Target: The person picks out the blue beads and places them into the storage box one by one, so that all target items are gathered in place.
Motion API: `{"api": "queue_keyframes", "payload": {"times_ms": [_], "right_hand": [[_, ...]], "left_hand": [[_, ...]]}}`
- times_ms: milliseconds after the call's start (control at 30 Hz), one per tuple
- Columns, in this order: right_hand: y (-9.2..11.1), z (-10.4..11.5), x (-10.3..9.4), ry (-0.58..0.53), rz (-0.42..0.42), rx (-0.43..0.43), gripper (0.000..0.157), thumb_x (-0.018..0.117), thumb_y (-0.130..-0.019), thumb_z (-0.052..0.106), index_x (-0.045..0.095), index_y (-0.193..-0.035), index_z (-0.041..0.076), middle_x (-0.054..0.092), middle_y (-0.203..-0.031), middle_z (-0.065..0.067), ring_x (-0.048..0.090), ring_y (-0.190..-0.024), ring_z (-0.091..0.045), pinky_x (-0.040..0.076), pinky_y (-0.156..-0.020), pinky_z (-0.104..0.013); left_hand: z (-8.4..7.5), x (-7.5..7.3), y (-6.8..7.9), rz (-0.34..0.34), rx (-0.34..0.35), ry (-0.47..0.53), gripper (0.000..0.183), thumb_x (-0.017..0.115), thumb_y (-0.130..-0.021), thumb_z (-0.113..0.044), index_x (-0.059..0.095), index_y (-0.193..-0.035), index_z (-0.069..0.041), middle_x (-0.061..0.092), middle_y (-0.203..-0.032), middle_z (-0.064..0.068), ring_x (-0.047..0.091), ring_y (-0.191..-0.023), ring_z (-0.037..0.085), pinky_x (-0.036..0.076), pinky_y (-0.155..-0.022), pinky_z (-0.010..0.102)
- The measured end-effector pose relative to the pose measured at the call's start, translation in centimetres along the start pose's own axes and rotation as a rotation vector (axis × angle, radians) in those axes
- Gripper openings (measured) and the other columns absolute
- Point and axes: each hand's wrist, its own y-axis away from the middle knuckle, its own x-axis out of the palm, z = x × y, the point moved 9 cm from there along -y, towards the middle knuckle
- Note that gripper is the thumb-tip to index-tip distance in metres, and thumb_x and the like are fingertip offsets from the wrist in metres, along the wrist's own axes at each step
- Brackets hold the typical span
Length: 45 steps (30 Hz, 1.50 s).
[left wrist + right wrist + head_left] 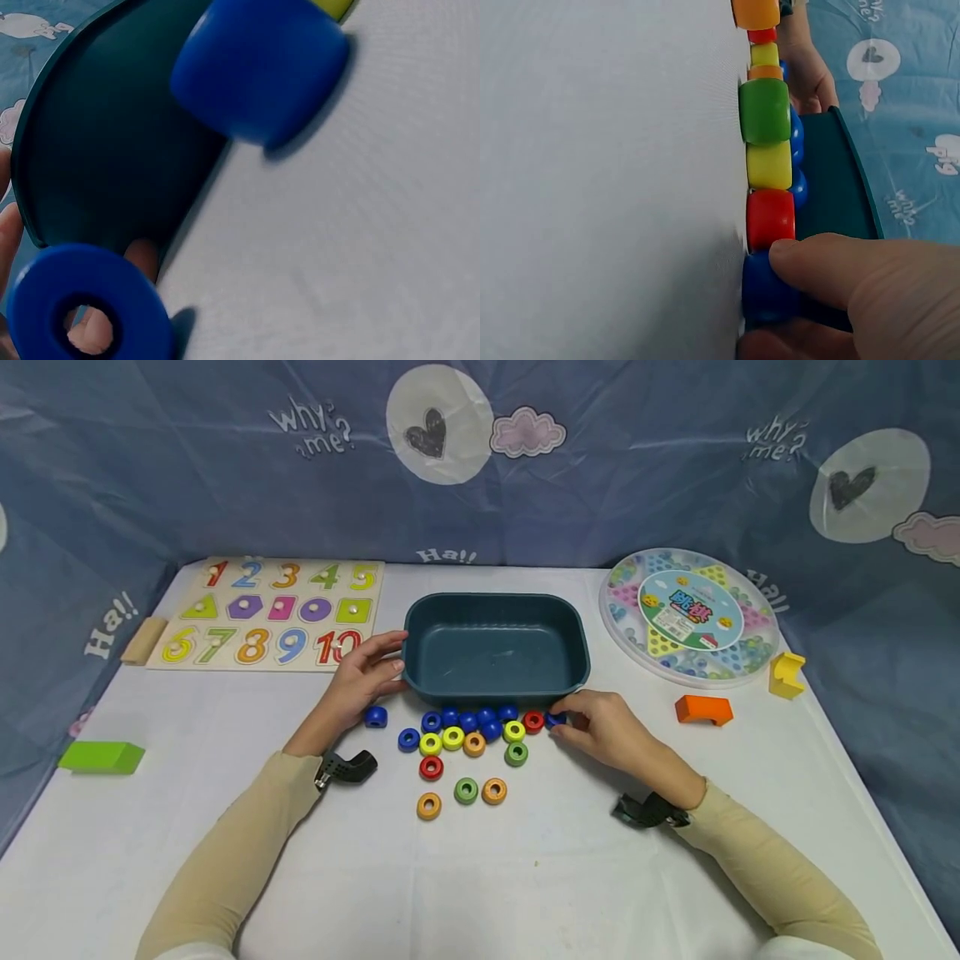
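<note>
A dark teal rectangular tub (495, 697) stands upright in the middle of the table. My left hand (363, 677) rests its fingers against the tub's left end, a lone blue bead (376, 717) just below it. With thumb and fingers, my right hand (603, 727) pinches a blue bead (765, 289) by the tub's front right corner. That bead sits beside a red bead (771, 217). Along the tub's front, several blue beads (468, 722) cluster with yellow beads (431, 744). Nearer me lie scattered orange, green and red beads, among them a green bead (466, 791).
At the back left lies a wooden number puzzle (300, 610), with a green block (102, 757) farther forward. A round game box (690, 617) occupies the back right, near an orange arch block (703, 710) and a yellow block (786, 675). A blue printed cloth (600, 468) hangs behind.
</note>
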Motion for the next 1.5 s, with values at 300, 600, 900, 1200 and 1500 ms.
{"api": "queue_keyframes", "payload": {"times_ms": [300, 600, 900, 1200, 1500], "right_hand": [[-0.2, 2.2, -1.9, -0.031, 0.043, -0.084, 0.017, 0.077, -0.08, 0.009, 0.073, -0.097, 0.008, 0.067, -0.081, 0.0, 0.054, -0.065, -0.006, 0.051, -0.057, -0.019], [-4.7, 5.1, -4.7, -0.169, 0.03, -0.246, 0.019, 0.077, -0.08, 0.011, 0.073, -0.099, 0.008, 0.072, -0.09, -0.002, 0.066, -0.073, -0.007, 0.059, -0.066, -0.022], [-11.4, 5.5, -0.3, -0.16, 0.12, -0.112, 0.022, 0.073, -0.086, 0.015, 0.072, -0.106, 0.008, 0.073, -0.1, -0.007, 0.067, -0.076, -0.012, 0.059, -0.07, -0.026], [-15.4, 5.6, 4.4, -0.172, 0.213, -0.04, 0.022, 0.073, -0.086, 0.014, 0.071, -0.107, 0.007, 0.073, -0.108, -0.007, 0.07, -0.09, -0.017, 0.059, -0.08, -0.025], [-15.6, 5.7, 7.0, -0.05, 0.375, -0.065, 0.022, 0.075, -0.084, 0.013, 0.071, -0.105, 0.009, 0.072, -0.105, -0.004, 0.064, -0.095, -0.017, 0.054, -0.087, -0.031]], "left_hand": [[0.0, 0.0, 0.0, -0.001, -0.006, -0.005, 0.049, 0.057, -0.098, -0.018, 0.042, -0.145, -0.009, 0.04, -0.148, 0.018, 0.058, -0.114, 0.014, 0.059, -0.085, 0.029], [0.2, 0.0, 0.0, -0.008, -0.011, 0.008, 0.049, 0.058, -0.098, -0.019, 0.044, -0.144, -0.01, 0.041, -0.147, 0.018, 0.058, -0.113, 0.014, 0.059, -0.085, 0.028], [0.0, 0.1, 0.1, -0.004, -0.004, 0.012, 0.049, 0.058, -0.098, -0.018, 0.043, -0.144, -0.008, 0.041, -0.147, 0.019, 0.06, -0.111, 0.012, 0.059, -0.084, 0.026], [-0.1, 0.1, 0.1, 0.006, -0.012, 0.009, 0.049, 0.057, -0.098, -0.019, 0.043, -0.144, -0.01, 0.04, -0.148, 0.017, 0.059, -0.114, 0.013, 0.059, -0.085, 0.026], [-0.1, 0.1, 0.1, 0.003, -0.016, 0.017, 0.049, 0.057, -0.098, -0.018, 0.043, -0.144, -0.01, 0.04, -0.148, 0.017, 0.058, -0.114, 0.015, 0.059, -0.086, 0.027]]}}
